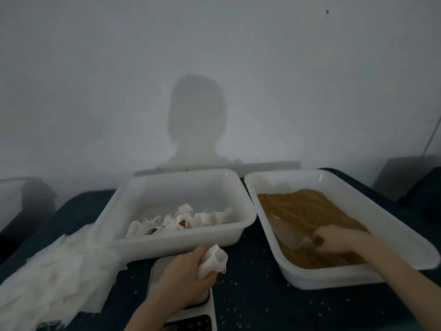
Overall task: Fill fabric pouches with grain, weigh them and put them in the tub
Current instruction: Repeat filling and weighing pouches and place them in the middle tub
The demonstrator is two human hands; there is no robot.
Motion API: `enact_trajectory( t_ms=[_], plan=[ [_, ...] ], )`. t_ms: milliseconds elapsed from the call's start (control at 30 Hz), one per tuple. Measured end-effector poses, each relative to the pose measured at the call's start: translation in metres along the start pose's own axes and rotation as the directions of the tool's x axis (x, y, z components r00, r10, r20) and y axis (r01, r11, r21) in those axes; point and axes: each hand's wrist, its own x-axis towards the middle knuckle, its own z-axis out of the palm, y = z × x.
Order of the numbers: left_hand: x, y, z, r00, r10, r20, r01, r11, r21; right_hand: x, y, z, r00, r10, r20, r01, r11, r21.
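The left hand (183, 271) is gripping a small white fabric pouch (213, 260), fingers curled round its lower part so the open mouth is gaping upward, and it is hovering just above the white digital kitchen scale (191, 314), which I am taking as the landmark here. To the right of the scale, the right hand (334, 240) is reaching into the long white plastic tray (386, 225) of golden-brown grain (303, 211), its fingers closing round the handle of a clear plastic scoop (288, 231) that is digging into the heap. Just behind the scale, the white rectangular plastic tub (148, 187) is already holding a cluster of filled pouches (181, 219), and to the scale's left a loose pile of empty white fabric pouches (55, 275) is lying on the dark tabletop (250, 295) (stray grains are scattered all round it). The pouch is looking thin, limp and very light, so it is likely going to collapse unless it is being pinched near the rim to keep the mouth wide. Once filled, it is likely going to sag and spill easily, so gathering the neck and supporting it from beneath seems wise.
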Motion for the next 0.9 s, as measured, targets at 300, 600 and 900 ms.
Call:
enact_trajectory(
  t_ms=[300,600,900],
  plan=[
    [0.0,-0.011,0.0,1.0,-0.025,-0.01,0.025,0.999,-0.025,0.003,0.022,-0.011,0.918,-0.02,-0.396,-0.063,0.978,-0.197],
    [0.004,-0.004,0.003,1.0,0.005,0.013,-0.004,0.994,-0.105,-0.017,0.031,-0.023,0.944,-0.101,-0.313,0.052,0.986,-0.16],
    [0.001,0.008,0.004,0.999,0.053,0.006,-0.051,0.99,-0.129,-0.01,0.067,0.002,0.947,-0.298,-0.118,0.298,0.954,-0.011]
  ],
)
